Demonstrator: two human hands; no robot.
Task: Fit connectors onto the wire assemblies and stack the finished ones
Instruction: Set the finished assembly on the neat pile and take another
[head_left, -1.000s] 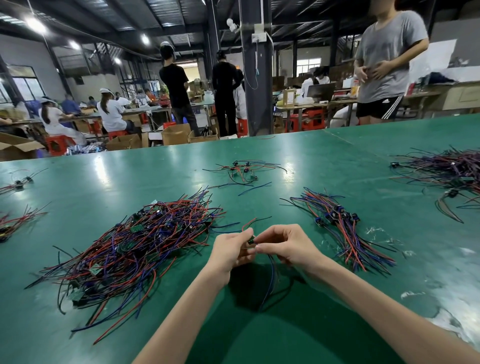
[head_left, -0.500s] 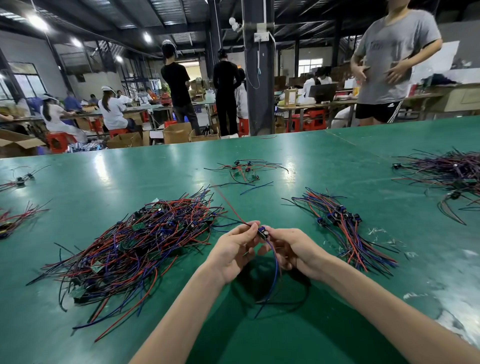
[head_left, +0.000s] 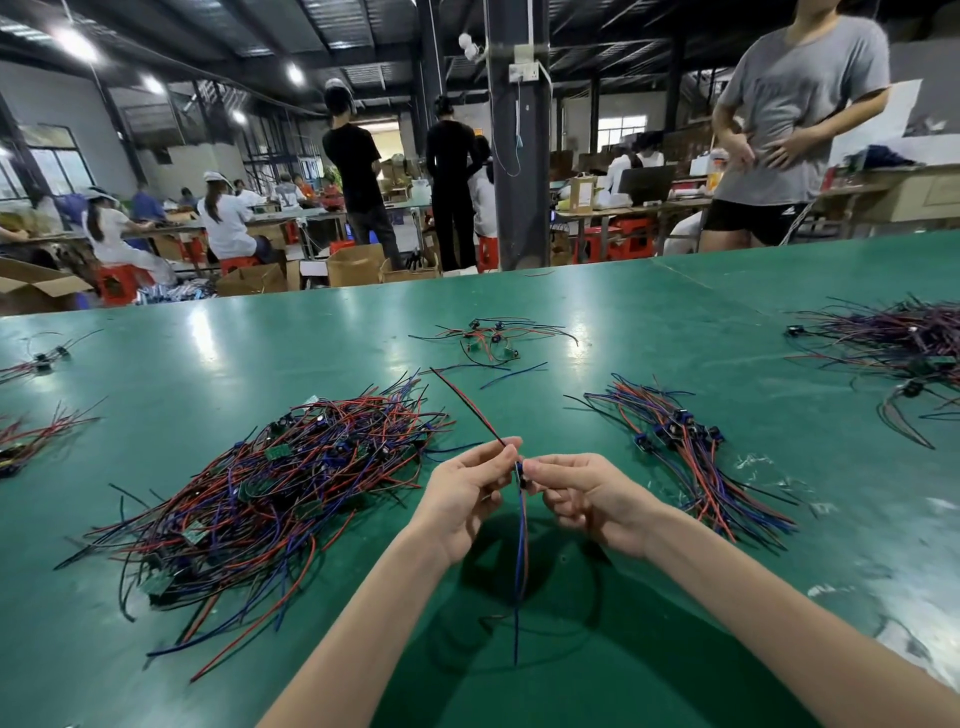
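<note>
Tangled wire pile (head_left: 270, 488), red, blue and black, lay left of centre on green worktop (head_left: 208, 364). Left hand (head_left: 462, 499) at centre, fingers pinching red-black wire (head_left: 467, 402) that slanted up-left. Dark connector (head_left: 521, 472) sat between hands, blue-red leads (head_left: 519, 561) hanging below. Right hand (head_left: 587, 499), fingers pinching connector. Finished stack (head_left: 685, 457) lay right of hands.

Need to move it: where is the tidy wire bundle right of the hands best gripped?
Grip the wire bundle across its waist, by the blue connectors, from above. There the wires lie close and parallel; toward both ends they fan out, so an end grip would likely shed strands.
</note>
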